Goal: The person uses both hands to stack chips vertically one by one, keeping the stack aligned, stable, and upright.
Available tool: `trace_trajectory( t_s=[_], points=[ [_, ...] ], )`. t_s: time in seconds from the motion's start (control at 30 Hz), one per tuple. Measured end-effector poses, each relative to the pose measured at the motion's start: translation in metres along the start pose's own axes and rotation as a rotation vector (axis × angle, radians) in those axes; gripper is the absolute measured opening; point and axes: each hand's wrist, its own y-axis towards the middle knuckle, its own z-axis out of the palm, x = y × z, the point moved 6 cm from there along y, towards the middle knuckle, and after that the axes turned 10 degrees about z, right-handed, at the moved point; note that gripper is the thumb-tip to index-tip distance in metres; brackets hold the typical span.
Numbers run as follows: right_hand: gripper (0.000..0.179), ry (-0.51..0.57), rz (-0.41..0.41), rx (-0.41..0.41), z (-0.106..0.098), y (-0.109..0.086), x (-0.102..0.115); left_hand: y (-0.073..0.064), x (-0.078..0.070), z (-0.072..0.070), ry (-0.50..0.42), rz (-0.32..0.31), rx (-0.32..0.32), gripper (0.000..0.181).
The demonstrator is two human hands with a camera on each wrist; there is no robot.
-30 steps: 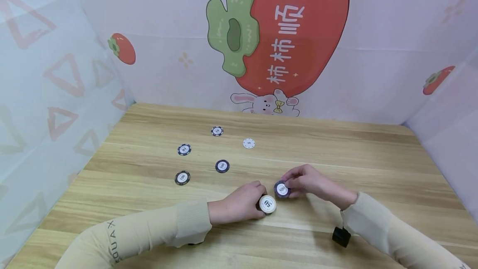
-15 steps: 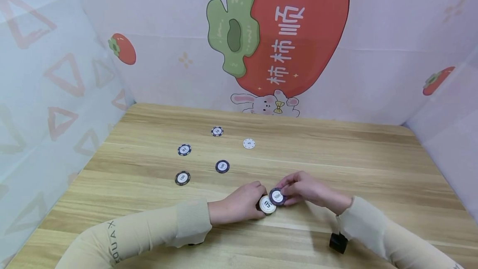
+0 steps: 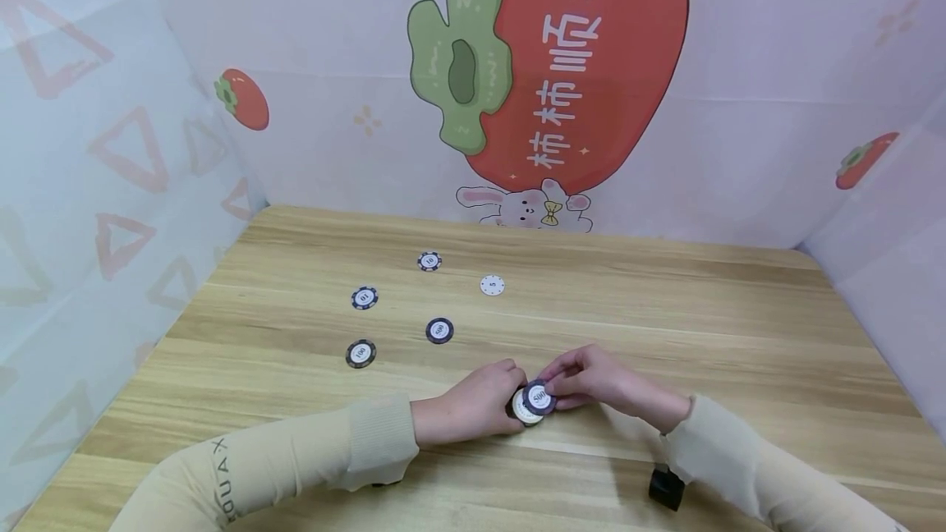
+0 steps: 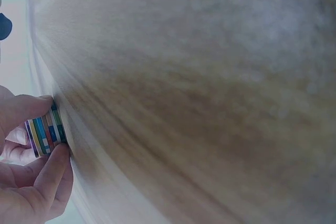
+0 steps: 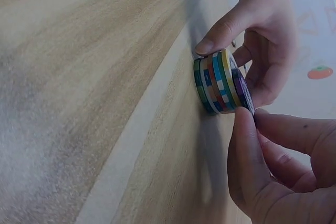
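Left hand (image 3: 476,405): bent round the stack of chips (image 5: 214,83); thumb on one side, fingers on the other; the stack is held upright on the worktop (image 3: 739,335).
Right hand (image 3: 600,382): thumb and fingers drawn together in a pinch; gripping the edge of the 500 chip (image 3: 539,397).
Stack: edges banded in green, white, red, blue and yellow; pale face uppermost, partly covered; placed between the two hands, toward the near side of the worktop.
500 chip: dark purple rim, white centre; overlapping the top of the stack, offset toward the right hand; whether it lies quite flat cannot be told.
Loose chips: five, face up and apart from one another, beyond the left hand; a blue-and-white 10 chip (image 3: 429,261), farthest back; another 10 chip (image 3: 365,298); a white 5 chip (image 3: 492,285); a dark 100 chip (image 3: 360,354); a second purple chip (image 3: 439,330), nearest the stack.
Sleeves: cream with ribbed cuffs; dark lettering along the left sleeve (image 3: 288,454); a black block (image 3: 667,488) by the right cuff.
Backdrop (image 3: 754,162): pale sheet; large red fruit print with green leaves and white characters; small rabbit with yellow bow beneath.
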Motion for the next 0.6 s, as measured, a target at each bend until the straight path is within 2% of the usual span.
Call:
trace_trajectory(
  t_s=[0.6],
  points=[
    [0.027, -0.037, -0.076, 0.012, 0.011, -0.003, 0.005, -0.001, -0.001, -0.001, 0.0, 0.012, -0.004, 0.033]
  ],
)
